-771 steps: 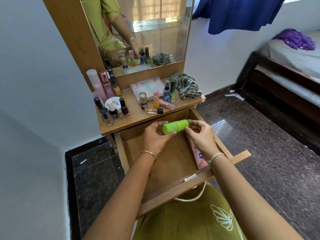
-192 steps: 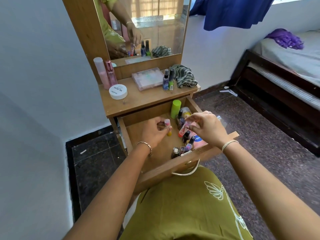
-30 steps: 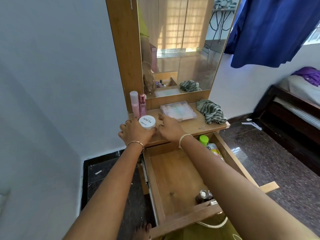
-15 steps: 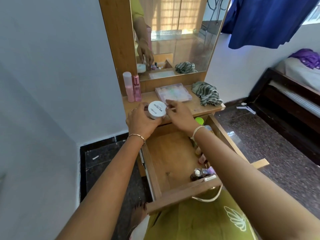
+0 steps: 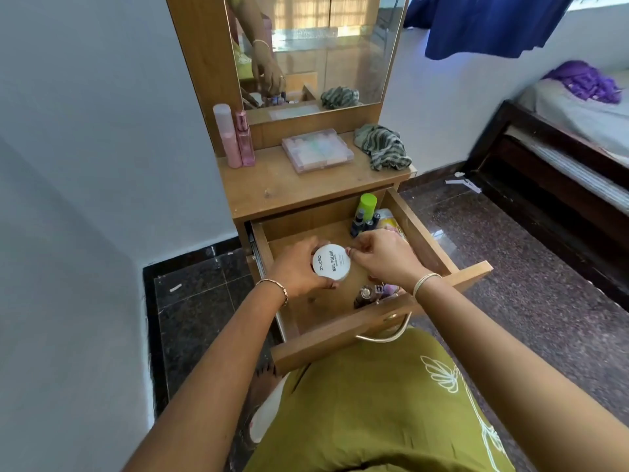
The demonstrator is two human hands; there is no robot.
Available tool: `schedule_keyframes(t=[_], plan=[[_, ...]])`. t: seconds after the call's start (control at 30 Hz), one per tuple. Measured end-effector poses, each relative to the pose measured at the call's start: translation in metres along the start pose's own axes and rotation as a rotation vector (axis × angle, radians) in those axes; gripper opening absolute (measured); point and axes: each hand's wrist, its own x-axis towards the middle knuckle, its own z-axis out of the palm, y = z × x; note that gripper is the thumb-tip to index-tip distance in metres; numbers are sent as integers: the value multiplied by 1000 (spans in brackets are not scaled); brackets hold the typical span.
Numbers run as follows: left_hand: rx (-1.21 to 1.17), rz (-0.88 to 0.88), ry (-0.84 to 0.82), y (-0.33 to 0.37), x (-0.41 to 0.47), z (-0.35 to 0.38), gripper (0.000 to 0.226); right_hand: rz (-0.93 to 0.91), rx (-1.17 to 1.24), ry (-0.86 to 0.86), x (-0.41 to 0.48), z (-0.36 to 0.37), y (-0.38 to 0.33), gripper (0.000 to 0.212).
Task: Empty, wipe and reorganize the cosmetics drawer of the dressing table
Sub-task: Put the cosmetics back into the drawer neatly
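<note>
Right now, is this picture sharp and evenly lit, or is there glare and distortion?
Head view: sharp, the label on the white jar in the left hand is readable; the wide lens bows the edges; window light glares in the mirror and on the glossy floor.

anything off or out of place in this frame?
Nothing spilled or broken. Minor: striped cloth lies crumpled at the tabletop's right edge, and white scraps sit on the floor by the bed. Left hand holds the white jar.
</note>
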Motion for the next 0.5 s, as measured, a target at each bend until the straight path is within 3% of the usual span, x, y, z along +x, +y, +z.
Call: schedule_keyframes(t=[0.17,0.37,0.5], plan=[[237,12,-102,-9,-7,17,78,-79,-311,-43,-15,20,8,27],[436,20,-177,-14,-2,30,72,-94,-391,-75,-17,35,16,34],[503,49,-192,-14,0,34,65,-89,-319,-46,-18,38,19,32]])
